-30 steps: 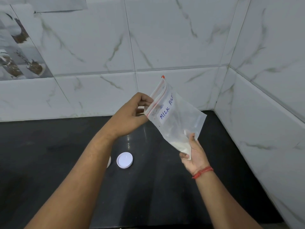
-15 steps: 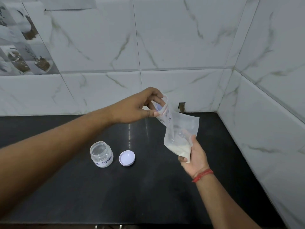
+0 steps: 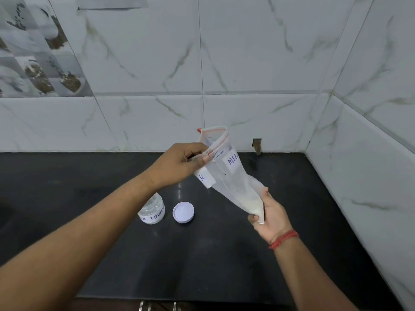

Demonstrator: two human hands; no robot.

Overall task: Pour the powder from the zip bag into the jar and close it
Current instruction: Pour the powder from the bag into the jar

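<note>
A clear zip bag with a red zip strip and a white handwritten label hangs in the air above the counter. Its mouth gapes open at the top. White powder sits in its lower corner. My left hand pinches the bag's edge just below the zip. My right hand grips the bottom corner that holds the powder. A small glass jar with a label stands lidless on the black counter, partly behind my left forearm. Its white lid lies flat just right of the jar.
The black counter ends at white marble-look tiled walls behind and on the right, forming a corner at the far right. Patterned tiles cover the upper left wall. The counter's front edge runs along the bottom of the view.
The bag's mouth now stands open and higher than before. My left hand has shifted its pinch along the zip edge. The view has tilted down slightly, with my forearm now partly covering the jar.
</note>
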